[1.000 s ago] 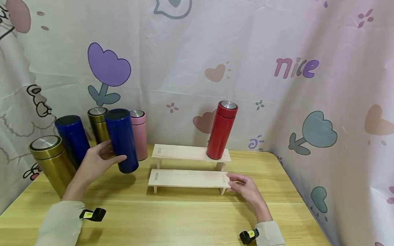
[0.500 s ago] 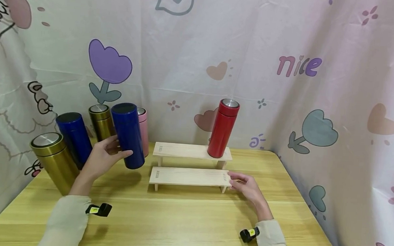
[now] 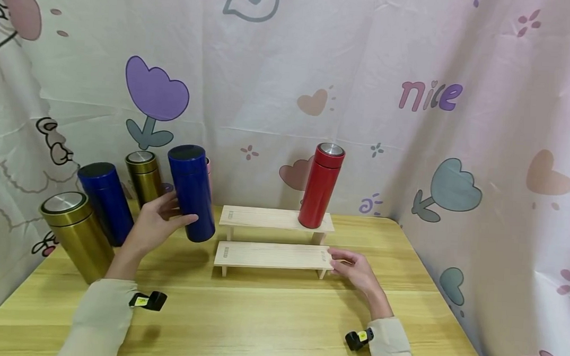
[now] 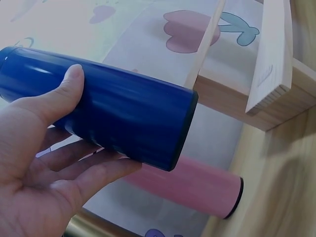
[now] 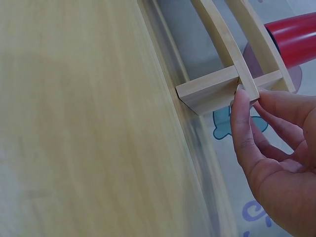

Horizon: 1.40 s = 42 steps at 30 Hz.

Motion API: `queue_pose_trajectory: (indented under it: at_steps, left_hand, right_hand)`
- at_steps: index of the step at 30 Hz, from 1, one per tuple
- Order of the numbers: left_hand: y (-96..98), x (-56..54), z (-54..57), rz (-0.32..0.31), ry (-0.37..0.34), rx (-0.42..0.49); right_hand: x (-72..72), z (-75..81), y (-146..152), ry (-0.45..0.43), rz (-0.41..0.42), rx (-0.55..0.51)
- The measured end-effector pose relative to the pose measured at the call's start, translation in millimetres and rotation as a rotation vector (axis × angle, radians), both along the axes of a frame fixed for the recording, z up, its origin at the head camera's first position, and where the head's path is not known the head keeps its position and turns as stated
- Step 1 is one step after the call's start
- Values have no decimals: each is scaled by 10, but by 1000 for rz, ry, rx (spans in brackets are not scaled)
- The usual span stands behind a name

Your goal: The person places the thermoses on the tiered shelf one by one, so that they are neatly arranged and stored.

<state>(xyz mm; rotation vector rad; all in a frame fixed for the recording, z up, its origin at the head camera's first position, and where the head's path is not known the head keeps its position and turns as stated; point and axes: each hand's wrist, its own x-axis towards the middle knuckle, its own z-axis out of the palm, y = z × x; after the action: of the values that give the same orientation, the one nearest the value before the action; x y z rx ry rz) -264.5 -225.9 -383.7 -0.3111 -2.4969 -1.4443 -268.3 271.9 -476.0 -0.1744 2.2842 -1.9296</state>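
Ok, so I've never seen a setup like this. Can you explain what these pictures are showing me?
There's no robot here, just a person working bare-handed. The wide picture comes from a camera worn on the head, looking forward and down. The two close-ups come from a left wrist camera and a right wrist camera.

The left hand holds a blue bottle up off the table. The right hand pinches the right end of a wooden stand's lower shelf. A red bottle stands on the upper shelf.

On the table, towards the left, are a front gold bottle, another blue bottle and a rear gold bottle. A pink bottle stands behind the held one, mostly hidden in the head view.
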Motion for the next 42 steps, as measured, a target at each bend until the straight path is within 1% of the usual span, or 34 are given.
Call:
queue_pose_trajectory:
  at_steps: [4, 10, 14, 20, 23, 28, 31, 37, 42]
  left_hand:
    - [30, -3, 15, -6, -2, 1]
    - [73, -11, 51, -25, 26, 14]
    - [84, -28, 71, -26, 37, 7]
    - [103, -38, 132, -32, 62, -8]
    - [107, -45, 161, -33, 59, -10]
    - [122, -61, 200, -29, 28, -3]
    - [147, -69, 218, -35, 30, 5]
    - [223, -89, 238, -58, 69, 26]
    - [298, -125, 251, -81, 41, 47]
  right_hand:
    - [-8, -16, -2, 2, 0, 4]
    - [-16, -31, 7, 9, 3, 10]
    - [-19, -33, 12, 11, 2, 19]
    - [-15, -31, 16, 10, -3, 6]
    - [-14, -32, 18, 8, -5, 5]
    - [-13, -30, 19, 5, -4, 5]
    - [-10, -21, 14, 5, -4, 8]
    - [-12, -23, 12, 5, -6, 22]
    - [-17, -35, 16, 1, -7, 13]
